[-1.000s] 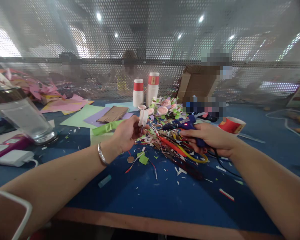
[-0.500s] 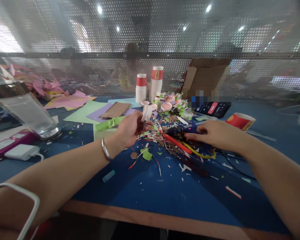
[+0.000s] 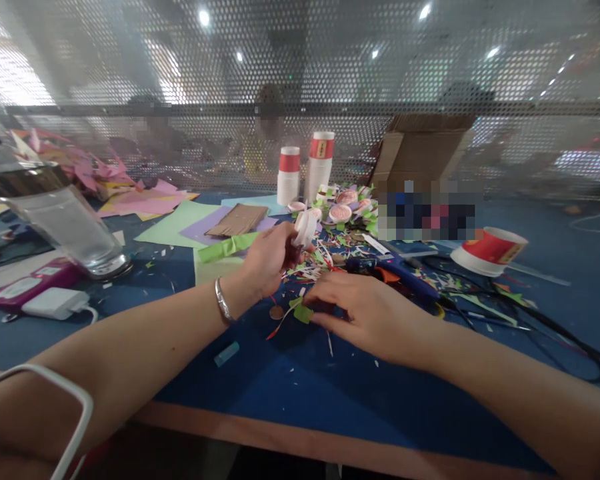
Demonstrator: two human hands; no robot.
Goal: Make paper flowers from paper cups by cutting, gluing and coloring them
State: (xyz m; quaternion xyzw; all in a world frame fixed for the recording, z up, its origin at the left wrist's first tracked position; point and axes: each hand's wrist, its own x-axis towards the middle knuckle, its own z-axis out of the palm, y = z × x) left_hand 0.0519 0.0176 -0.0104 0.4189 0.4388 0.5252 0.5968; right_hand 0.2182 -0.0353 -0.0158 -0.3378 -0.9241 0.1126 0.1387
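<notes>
My left hand (image 3: 270, 259) is closed around a small white rolled paper piece (image 3: 304, 228), held up above the pile of paper scraps (image 3: 325, 267). My right hand (image 3: 360, 313) lies low on the blue table (image 3: 300, 387), its fingertips pinching at a green paper bit (image 3: 303, 312) beside a small brown disc (image 3: 277, 312). The blue glue gun (image 3: 400, 273) rests on the table just behind my right hand, not held, with its black cord (image 3: 545, 323) trailing right.
Two stacks of paper cups (image 3: 305, 172) and finished paper flowers (image 3: 343, 207) stand behind the pile. A tipped red cup (image 3: 490, 250) lies at right, a glass jar (image 3: 65, 227) and white charger (image 3: 55, 303) at left. Coloured sheets (image 3: 180, 227) and a cardboard box (image 3: 420, 153) lie further back.
My right hand put the glue gun down and moved left and nearer, onto the green bit. My left hand kept holding the white piece.
</notes>
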